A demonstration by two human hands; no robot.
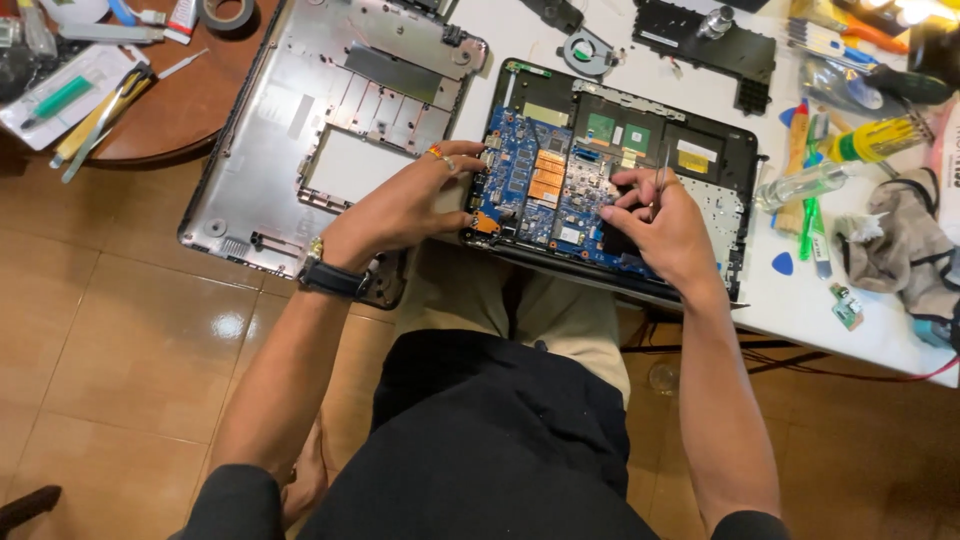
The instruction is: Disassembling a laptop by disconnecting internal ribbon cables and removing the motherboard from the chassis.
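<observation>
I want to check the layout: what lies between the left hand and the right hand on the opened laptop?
In the head view, the blue circuit board with its orange patches lies between the left hand and the right hand, inside the opened laptop base.

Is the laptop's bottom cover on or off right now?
Off. The grey cover lies apart to the left, and the laptop shows its bare blue circuit board.

Two hands, perhaps two screwdrivers.

Glossy tan floor tiles (lamp glare on them), white table, round brown wooden table
</observation>
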